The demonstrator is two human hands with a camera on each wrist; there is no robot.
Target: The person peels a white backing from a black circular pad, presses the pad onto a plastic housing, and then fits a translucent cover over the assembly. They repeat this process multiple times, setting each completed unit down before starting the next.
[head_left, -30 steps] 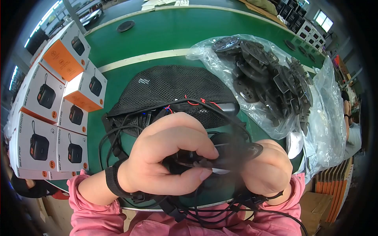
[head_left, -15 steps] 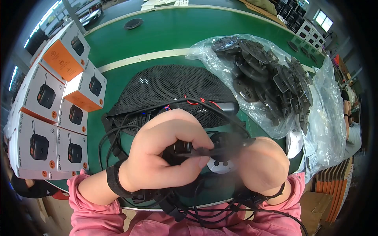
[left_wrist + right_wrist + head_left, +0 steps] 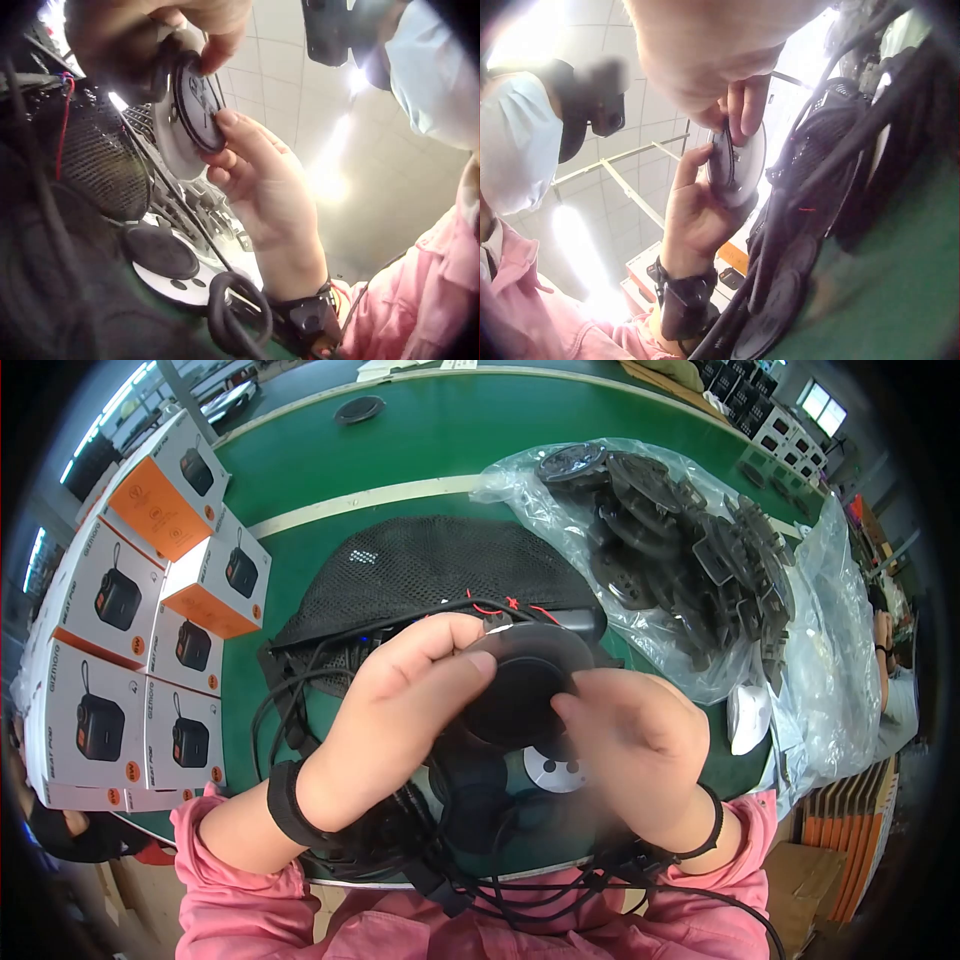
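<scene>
Both hands hold a round black disc [image 3: 520, 685] up over the near part of the table. My left hand [image 3: 385, 710] pinches its left edge, thumb on the dark face. On the right edge, my right hand [image 3: 645, 735], partly blurred, grips with thumb and fingers. In the left wrist view the disc [image 3: 196, 105] stands tilted, with a pale plate behind it. A white disc with dark holes [image 3: 556, 770] lies below the hands, beside a dark round piece [image 3: 470, 800] on the table.
White and orange boxes [image 3: 105, 595] are stacked at the left. A black mesh bag [image 3: 430, 565] with cables lies behind the hands. Plastic bagging [image 3: 840, 650] and a heap of black parts [image 3: 680, 550] sit at the right. Another black disc [image 3: 360, 409] lies farther back.
The hands have turned the held piece so that its round dark face shows. My right hand's fingers have come into view, and the far disc has shifted right.
</scene>
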